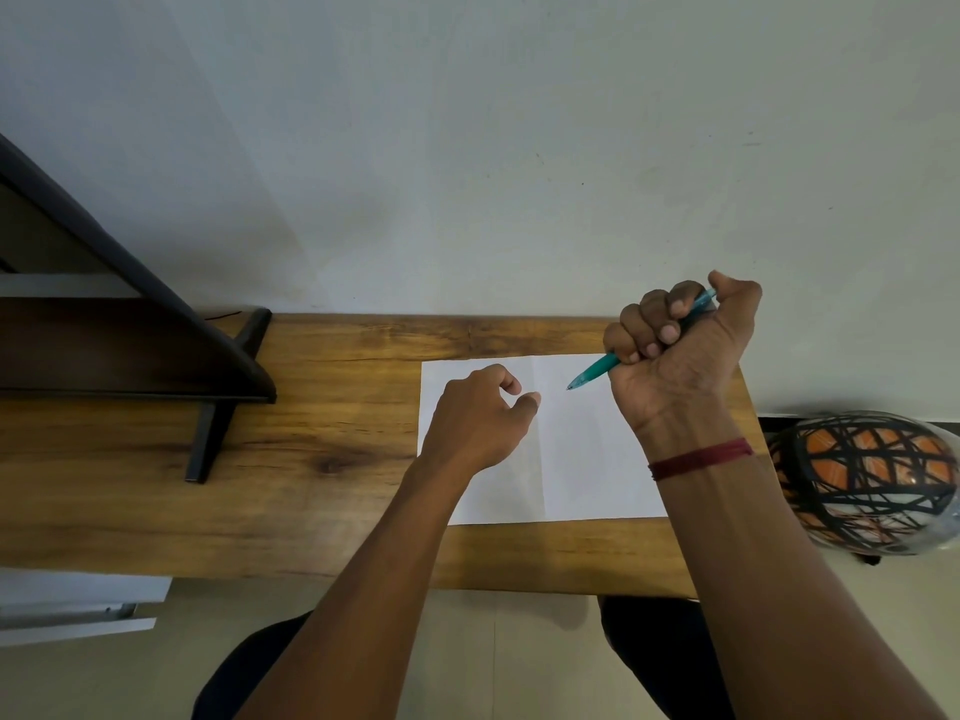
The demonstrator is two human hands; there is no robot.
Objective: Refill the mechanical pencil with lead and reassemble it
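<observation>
Head view of a wooden desk (322, 491) set against a pale wall, with a white sheet of paper (582, 459) as the landmark. The right hand (680, 350) is raised above the paper's far right corner, its fingers (660, 324) curled into a closed fist around the teal mechanical pencil (597, 368). The pencil runs through the fist at a slant: its tip points down and left over the paper's far edge, clear of the sheet, and its back end shows beside the thumb. A dark red thread band (701, 458) circles the right wrist. The left hand (475, 420) lies over the left half of the paper, thumb and forefinger bent toward each other with a small gap between them; whether anything is pinched there cannot be told. A crease runs down the middle of the paper. Left of the paper, a dark stand (218, 402) rests on the desk. Right of the paper, beyond the desk's edge, sits an orange and black patterned helmet (867, 480).
</observation>
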